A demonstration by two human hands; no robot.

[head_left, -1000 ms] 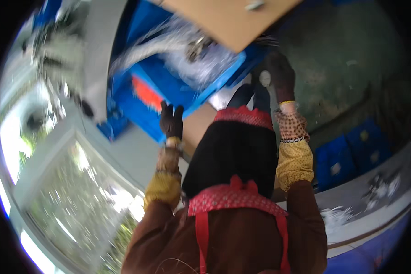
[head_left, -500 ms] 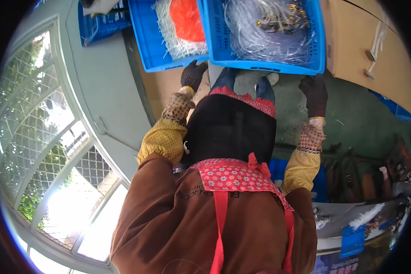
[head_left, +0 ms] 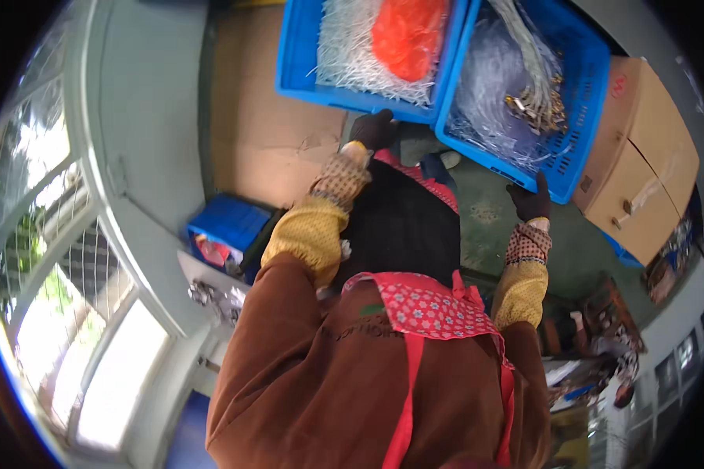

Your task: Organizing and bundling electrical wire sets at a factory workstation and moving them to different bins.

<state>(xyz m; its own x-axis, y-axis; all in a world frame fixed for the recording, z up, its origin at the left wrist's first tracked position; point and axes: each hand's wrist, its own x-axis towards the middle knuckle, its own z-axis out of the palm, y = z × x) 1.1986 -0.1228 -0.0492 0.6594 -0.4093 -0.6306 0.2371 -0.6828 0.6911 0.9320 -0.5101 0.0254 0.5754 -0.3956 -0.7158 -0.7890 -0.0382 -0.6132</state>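
Note:
My left hand, in a dark glove, is at the near rim of the left blue crate, its fingers bent against the edge. In that crate lie thin white strips and a red-orange plastic bag. My right hand, also gloved, is by the near right corner of the right blue crate. One finger points up against the crate wall and the others stand apart. This crate holds clear plastic tubing and a bundle of cords with brass-coloured ends.
Tan cardboard boxes stand right of the crates. Brown cardboard lies left of them. A smaller blue bin sits by the wall at left, near a window with mesh. Cluttered goods stand low at right.
The view has turned, and both crates appear farther right and slanted. My hands remain beside the crates' near edges. The fingers of my right hand look more spread.

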